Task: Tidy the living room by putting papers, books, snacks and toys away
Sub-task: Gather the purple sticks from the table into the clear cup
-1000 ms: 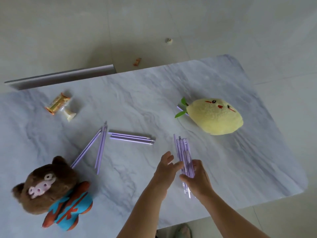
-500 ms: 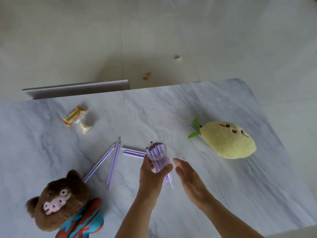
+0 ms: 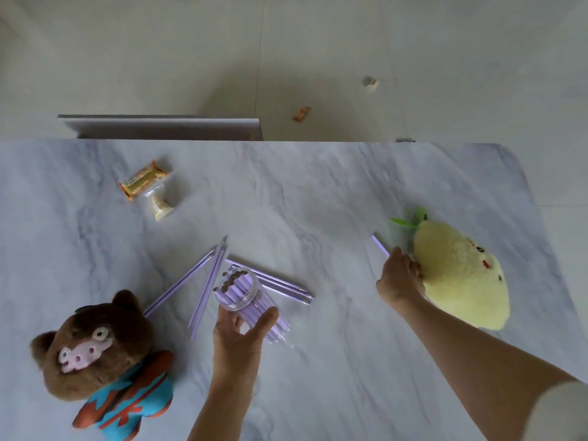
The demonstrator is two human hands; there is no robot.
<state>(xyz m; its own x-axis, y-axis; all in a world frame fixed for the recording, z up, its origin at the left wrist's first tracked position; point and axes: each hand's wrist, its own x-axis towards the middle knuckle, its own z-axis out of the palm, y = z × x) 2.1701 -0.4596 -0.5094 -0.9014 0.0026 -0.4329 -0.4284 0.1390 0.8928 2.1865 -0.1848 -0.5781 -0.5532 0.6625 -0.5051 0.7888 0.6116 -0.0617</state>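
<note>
Left hand (image 3: 243, 326) grips clear jar (image 3: 243, 292) of purple pencils, just right of bear plush (image 3: 101, 351). Right hand (image 3: 401, 281) pinches stray pencil (image 3: 380, 245) far right of bear plush, against yellow plush (image 3: 458, 275). Risk: tilted jar spills pencils; loose pencils (image 3: 210, 278) beyond roll.

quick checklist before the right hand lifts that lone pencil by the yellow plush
1. Right hand on the lone pencil: ok, fingers at its near end.
2. Grip closed on it: cannot tell, fingers hidden.
3. Yellow plush clear of the hand: not ok, touching.
4. Left hand holding the clear pencil tube: ok.
5. Tube mouth facing up: ok, tilted.
6. Other loose pencils gathered: not ok, on the table.
</note>
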